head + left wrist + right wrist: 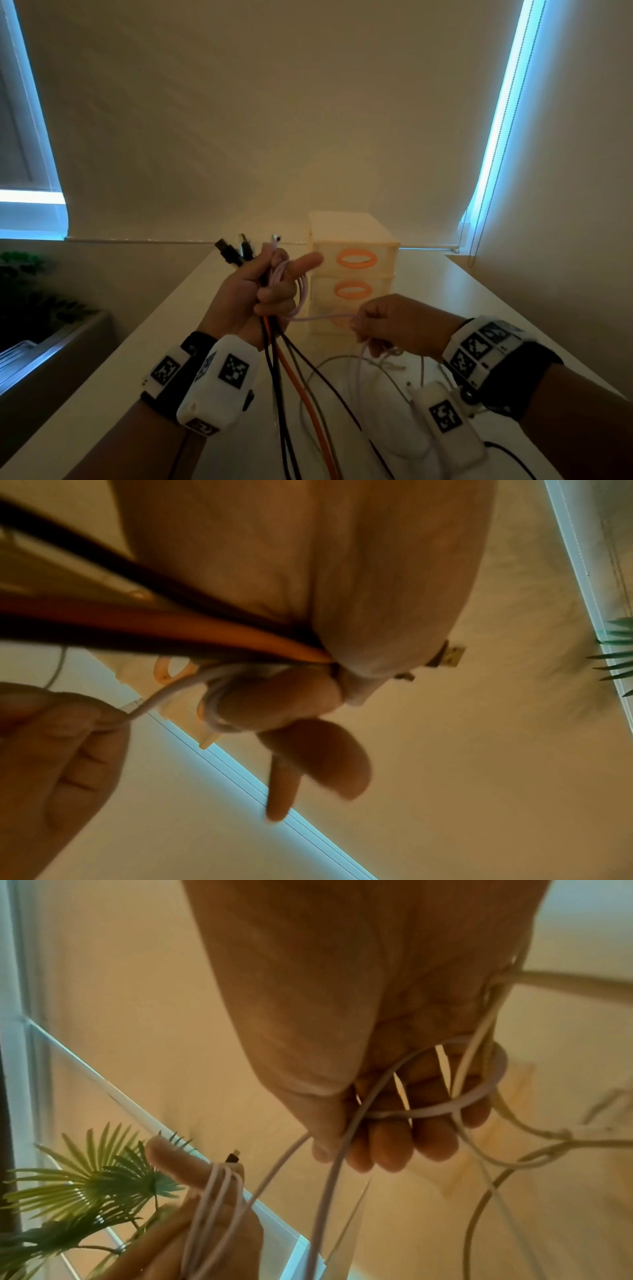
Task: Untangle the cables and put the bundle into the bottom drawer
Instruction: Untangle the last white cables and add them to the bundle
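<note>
My left hand [263, 291] is raised above the table and grips a bundle of cables [277, 346]: black, orange and grey ones hang down from the fist, and plug ends [236, 251] stick out above it. A pale pink cable [322, 318] is looped round the left forefinger [305, 263] and runs across to my right hand [383, 329], which pinches it with curled fingers. In the right wrist view the pink cable [342, 1150] loops over the right hand's fingers [394, 1150]. Behind both hands stands a small cream drawer unit [352, 274] with orange oval handles; its bottom drawer [329, 325] is shut and partly hidden.
White cable loops [342, 363] lie on the white table [120, 377] under my hands. A roller blind fills the back wall, with a bead chain [479, 212] at the right. A green plant [30, 291] stands off the table's left edge.
</note>
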The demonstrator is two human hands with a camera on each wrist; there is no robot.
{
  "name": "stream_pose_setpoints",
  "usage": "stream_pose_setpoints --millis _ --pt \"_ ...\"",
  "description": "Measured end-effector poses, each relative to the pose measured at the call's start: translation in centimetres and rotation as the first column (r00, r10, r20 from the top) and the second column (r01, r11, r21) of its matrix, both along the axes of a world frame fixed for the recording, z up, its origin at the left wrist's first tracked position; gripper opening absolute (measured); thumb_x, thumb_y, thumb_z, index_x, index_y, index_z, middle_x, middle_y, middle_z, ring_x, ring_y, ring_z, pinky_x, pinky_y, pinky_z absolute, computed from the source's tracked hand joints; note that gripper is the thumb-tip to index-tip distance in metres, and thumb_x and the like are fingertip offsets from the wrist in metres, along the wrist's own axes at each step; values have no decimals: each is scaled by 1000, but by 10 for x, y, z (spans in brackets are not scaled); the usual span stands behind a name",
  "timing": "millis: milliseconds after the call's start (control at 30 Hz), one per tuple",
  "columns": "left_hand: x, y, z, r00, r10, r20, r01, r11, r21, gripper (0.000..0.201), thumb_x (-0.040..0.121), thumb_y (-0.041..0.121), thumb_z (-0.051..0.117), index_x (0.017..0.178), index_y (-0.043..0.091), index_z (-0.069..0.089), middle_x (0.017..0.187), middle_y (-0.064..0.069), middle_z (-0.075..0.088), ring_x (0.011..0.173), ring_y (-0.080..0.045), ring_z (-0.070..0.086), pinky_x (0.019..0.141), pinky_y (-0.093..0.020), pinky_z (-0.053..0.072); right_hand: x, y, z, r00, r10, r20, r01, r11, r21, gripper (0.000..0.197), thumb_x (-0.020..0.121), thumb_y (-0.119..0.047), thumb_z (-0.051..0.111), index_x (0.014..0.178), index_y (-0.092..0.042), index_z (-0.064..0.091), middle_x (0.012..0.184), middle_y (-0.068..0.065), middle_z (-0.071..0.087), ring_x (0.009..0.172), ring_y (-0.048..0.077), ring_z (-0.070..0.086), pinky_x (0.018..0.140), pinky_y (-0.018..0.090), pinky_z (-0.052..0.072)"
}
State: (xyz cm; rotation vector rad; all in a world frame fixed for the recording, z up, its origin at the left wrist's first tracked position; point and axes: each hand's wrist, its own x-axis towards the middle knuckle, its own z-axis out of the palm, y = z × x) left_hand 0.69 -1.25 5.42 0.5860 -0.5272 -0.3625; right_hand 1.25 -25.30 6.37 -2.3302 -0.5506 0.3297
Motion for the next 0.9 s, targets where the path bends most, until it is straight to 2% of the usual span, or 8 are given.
stream_pose_setpoints --millis 67,133,267,333,467,633,733,900 --pt "-5 -3 -1 998 -47 47 38 985 169 27 102 35 55 86 13 49 111 -25 72 38 -10 55 33 -17 38 3 1 11 998 -13 53 10 999 54 23 96 -26 62 89 -6 69 64 3 64 55 12 52 52 21 41" --pt "-13 -10 -2 991 -104 84 70 939 338 33 106 36 41 83 13 49 105 -29 72 42 -18 63 33 -18 38 6 3 22 994 -45 99 32 992 125 14 93 -16 67 90 -2 66 61 3 63 49 10 53 47 18 42" --pt "-17 -15 -5 984 -163 75 101 848 521 39 108 37 36 81 12 48 113 -34 68 87 -40 75 44 -24 48 7 10 40 966 -85 244 64 994 93 14 85 -21 76 81 -11 67 66 10 70 58 25 65 62 37 58" --pt "-16 -15 -3 991 -85 103 14 832 554 41 107 39 37 79 14 53 119 -35 66 98 -41 73 49 -25 51 1 14 48 911 -77 404 101 994 -38 17 82 -29 78 78 -15 68 67 3 70 62 18 67 65 34 57" --pt "-14 -21 0 976 137 167 -212 748 629 35 107 37 38 88 12 55 116 -32 68 92 -38 72 48 -23 48 -18 18 60 857 46 513 106 959 -264 13 83 -30 75 77 -23 66 67 -15 56 61 -3 51 56 9 36" --pt "-14 -29 -5 913 311 263 -405 634 658 28 108 31 41 115 7 52 99 -19 76 74 -22 68 49 -24 47 -26 24 59 886 94 455 36 962 -270 16 85 -35 65 86 -19 68 61 -13 54 55 -3 51 56 14 36" --pt "-14 -32 -5 877 388 283 -473 596 649 29 109 31 41 110 7 57 84 -12 74 64 -19 62 50 -25 47 -22 24 51 894 64 443 13 986 -169 21 83 -39 67 86 -19 66 62 -12 55 53 -7 51 52 10 36" --pt "-8 -38 -13 792 458 403 -600 463 653 56 107 40 39 94 -6 67 84 -19 66 65 -20 53 60 -30 47 -13 23 30 892 56 448 -17 996 -91 24 79 -25 78 82 -29 54 70 -11 52 58 -2 47 55 13 39"
